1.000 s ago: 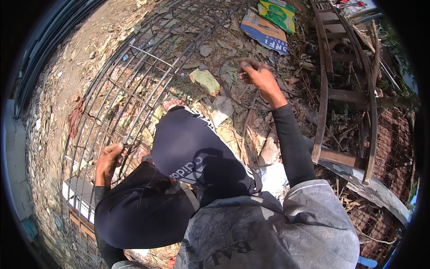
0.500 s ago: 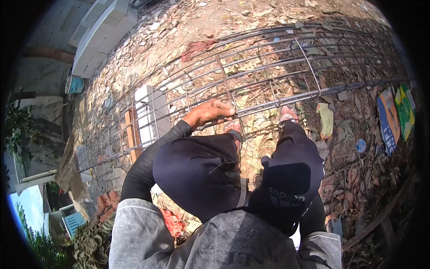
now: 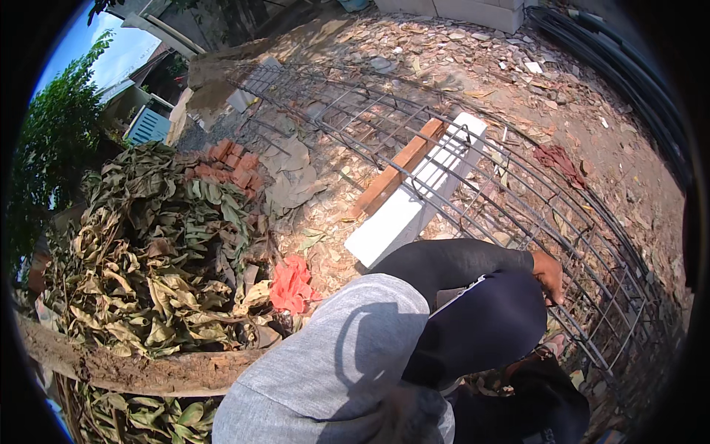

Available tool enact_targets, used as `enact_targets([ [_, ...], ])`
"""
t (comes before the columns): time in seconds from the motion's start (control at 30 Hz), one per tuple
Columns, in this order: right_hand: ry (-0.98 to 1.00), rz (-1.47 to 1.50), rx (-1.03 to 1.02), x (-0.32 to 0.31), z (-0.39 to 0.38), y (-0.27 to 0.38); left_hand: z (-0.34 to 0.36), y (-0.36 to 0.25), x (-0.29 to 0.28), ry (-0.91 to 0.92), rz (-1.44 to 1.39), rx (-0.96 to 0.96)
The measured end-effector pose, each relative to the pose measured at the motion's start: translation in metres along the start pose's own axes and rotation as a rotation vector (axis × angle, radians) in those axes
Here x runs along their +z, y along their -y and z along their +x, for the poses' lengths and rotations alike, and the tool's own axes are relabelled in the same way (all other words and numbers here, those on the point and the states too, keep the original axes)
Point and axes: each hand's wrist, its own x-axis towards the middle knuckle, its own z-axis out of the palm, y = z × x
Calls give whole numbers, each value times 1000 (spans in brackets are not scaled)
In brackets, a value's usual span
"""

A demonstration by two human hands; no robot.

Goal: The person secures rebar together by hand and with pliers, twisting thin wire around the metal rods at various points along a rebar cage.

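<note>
My left hand [image 3: 548, 277] reaches past my bent knee to the near side of a long rebar cage [image 3: 543, 231]. Its fingers curl down around a bar there, though the knee covers part of the grip. The cage is made of long steel bars tied with thin cross hoops, and it runs from the far left to the lower right. Under it lie a long white block [image 3: 384, 231] and, alongside, a reddish-brown wooden piece [image 3: 396, 172]. My right hand is out of view.
At left is a big heap of dry leaves [image 3: 155, 274] behind a rough log [image 3: 140, 370]. Broken red bricks [image 3: 231, 169] and a crumpled red cloth [image 3: 293, 285] lie close by. Dark pipes [image 3: 614, 89] curve along the right, and pale blocks [image 3: 473, 11] stand at the back.
My view has swung left, bringing the leaf heap and log into sight. My left hand stays at the cage's near bar and now appears farther right in the picture.
</note>
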Motion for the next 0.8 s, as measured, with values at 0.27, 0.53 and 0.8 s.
enact_targets([
  [0.27,-266,-55,-268,-157,-18,79,22,7,4,-10,78,16],
  [0.53,-424,-384,-436,-276,-127,222,-2,8,-21,59,-98,-107],
  [0.8,-174,-578,-516,-171,-120,247,12,0,2,-4,26,13],
])
